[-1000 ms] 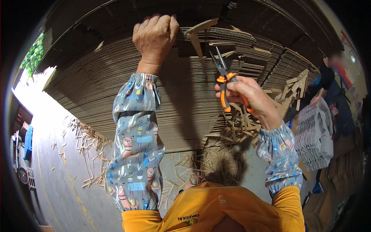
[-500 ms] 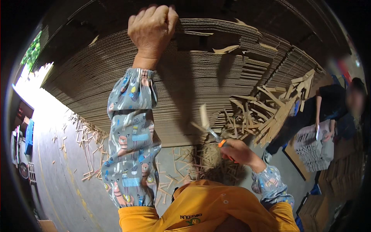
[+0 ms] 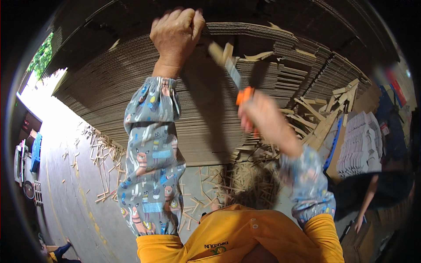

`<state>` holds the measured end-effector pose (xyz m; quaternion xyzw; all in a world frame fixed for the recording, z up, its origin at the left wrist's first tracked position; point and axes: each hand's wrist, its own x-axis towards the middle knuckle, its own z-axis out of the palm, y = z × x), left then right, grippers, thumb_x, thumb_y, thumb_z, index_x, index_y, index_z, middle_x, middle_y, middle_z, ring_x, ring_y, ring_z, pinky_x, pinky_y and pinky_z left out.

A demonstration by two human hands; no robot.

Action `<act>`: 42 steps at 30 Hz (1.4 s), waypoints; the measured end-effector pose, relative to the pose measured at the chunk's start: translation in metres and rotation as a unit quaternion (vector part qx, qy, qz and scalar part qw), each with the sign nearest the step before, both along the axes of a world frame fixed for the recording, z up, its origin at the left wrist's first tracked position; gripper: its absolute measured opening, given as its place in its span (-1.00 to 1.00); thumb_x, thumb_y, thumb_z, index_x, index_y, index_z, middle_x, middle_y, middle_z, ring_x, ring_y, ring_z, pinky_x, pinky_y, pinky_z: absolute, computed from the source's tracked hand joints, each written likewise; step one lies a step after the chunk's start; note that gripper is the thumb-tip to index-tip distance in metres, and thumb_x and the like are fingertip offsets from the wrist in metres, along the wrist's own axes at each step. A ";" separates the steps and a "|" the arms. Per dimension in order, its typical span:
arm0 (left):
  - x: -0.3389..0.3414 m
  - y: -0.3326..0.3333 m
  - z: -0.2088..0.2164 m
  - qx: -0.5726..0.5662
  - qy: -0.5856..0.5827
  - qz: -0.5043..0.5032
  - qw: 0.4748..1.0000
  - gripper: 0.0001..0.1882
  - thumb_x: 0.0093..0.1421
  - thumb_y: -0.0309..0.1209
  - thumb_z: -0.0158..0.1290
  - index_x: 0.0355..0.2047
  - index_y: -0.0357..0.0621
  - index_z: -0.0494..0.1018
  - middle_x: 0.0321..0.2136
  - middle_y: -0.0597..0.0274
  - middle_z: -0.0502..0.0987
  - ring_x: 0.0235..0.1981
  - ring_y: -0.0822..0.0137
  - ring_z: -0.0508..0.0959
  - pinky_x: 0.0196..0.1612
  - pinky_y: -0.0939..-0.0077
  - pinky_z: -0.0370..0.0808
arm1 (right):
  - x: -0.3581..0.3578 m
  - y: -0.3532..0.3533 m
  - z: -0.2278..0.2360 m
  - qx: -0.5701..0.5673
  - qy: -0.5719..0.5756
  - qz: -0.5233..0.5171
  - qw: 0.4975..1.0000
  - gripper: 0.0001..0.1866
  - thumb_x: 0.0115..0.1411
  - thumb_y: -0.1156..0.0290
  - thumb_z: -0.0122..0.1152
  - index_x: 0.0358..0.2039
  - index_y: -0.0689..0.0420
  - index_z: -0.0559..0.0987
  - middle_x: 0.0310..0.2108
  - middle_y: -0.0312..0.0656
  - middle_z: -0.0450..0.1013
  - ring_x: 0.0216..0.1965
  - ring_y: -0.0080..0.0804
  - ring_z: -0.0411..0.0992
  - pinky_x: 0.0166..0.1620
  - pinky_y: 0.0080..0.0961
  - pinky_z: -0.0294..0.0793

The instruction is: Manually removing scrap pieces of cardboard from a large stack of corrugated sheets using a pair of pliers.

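Observation:
My left hand (image 3: 177, 37) is closed in a fist at the top edge of a tall stack of brown corrugated cardboard sheets (image 3: 144, 101). Its curled fingers face away, so what they hold, if anything, is hidden. My right hand (image 3: 265, 118), blurred by motion, is wrapped around the orange grip of a hammer (image 3: 233, 73). The hammer's flat metal shaft points up and left, and its blurred, tan-looking head is in front of the stack's upper part, just right of my left hand. Torn cardboard strips (image 3: 258, 56) stick out from the stack near the head.
Loose cardboard offcuts (image 3: 219, 186) litter the floor below the stack, with more strips (image 3: 322, 125) heaped at its right. A pile of pale sheets (image 3: 360, 142) stands at the right, near another person's arm (image 3: 367, 201). A blue crate (image 3: 36, 151) is at far left.
My right hand has swung the hammer up from below the stack toward its upper part. My left hand has barely moved. The person at right has shifted lower; another person appears at lower left.

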<state>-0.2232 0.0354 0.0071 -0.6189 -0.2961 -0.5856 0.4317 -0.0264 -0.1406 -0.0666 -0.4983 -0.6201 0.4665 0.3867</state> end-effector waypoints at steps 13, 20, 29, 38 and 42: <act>0.000 0.007 0.003 0.018 -0.015 -0.019 1.000 -0.74 0.10 -0.20 0.08 -0.68 0.06 0.42 -0.69 0.44 0.44 -0.59 0.37 0.48 -0.46 0.42 0.34 | 0.016 0.027 0.034 0.110 -0.039 -0.075 0.990 -0.73 0.12 0.26 0.05 -0.43 0.26 0.50 -0.57 -0.36 0.35 -0.56 -0.63 0.26 -0.48 -0.60 0.27; 0.012 -0.004 0.011 0.038 -0.076 -0.314 0.946 -0.75 0.09 -0.32 0.07 -0.68 -0.07 0.35 -0.65 0.18 0.41 -0.55 0.15 0.45 -0.43 0.29 0.32 | -0.003 0.029 0.045 0.053 0.049 -0.089 0.993 -0.67 0.22 0.23 -0.04 -0.44 0.27 0.48 -0.52 -0.24 0.44 -0.52 -0.60 0.40 -0.48 -0.65 0.38; 0.004 -0.020 0.013 0.006 -0.028 -0.104 0.994 -0.82 0.01 -0.29 0.10 -0.68 0.04 0.42 -0.68 0.33 0.42 -0.60 0.29 0.46 -0.48 0.36 0.32 | -0.017 0.028 0.013 0.139 0.091 -0.120 0.979 -0.75 0.29 0.31 -0.09 -0.39 0.22 0.44 -0.51 -0.26 0.42 -0.52 -0.59 0.39 -0.41 -0.64 0.38; 0.013 -0.003 -0.003 0.046 -0.077 -0.090 0.992 -0.74 -0.21 -0.19 0.14 -0.87 0.08 0.34 -0.79 0.39 0.39 -0.69 0.38 0.44 -0.50 0.37 0.33 | -0.019 -0.068 -0.119 -0.208 -0.073 0.103 0.970 -0.77 0.24 0.34 0.02 -0.26 0.25 0.52 -0.51 -0.28 0.42 -0.57 -0.67 0.28 -0.52 -0.65 0.26; 0.026 0.022 -0.014 0.070 -0.082 -0.080 0.991 -0.67 -0.10 -0.10 0.11 -0.87 0.12 0.36 -0.81 0.35 0.36 -0.68 0.40 0.41 -0.45 0.33 0.27 | 0.008 -0.079 -0.124 -0.173 -0.026 0.108 0.979 -0.70 0.23 0.38 -0.02 -0.13 0.33 0.47 -0.34 -0.20 0.46 -0.39 -0.56 0.41 -0.32 -0.59 0.43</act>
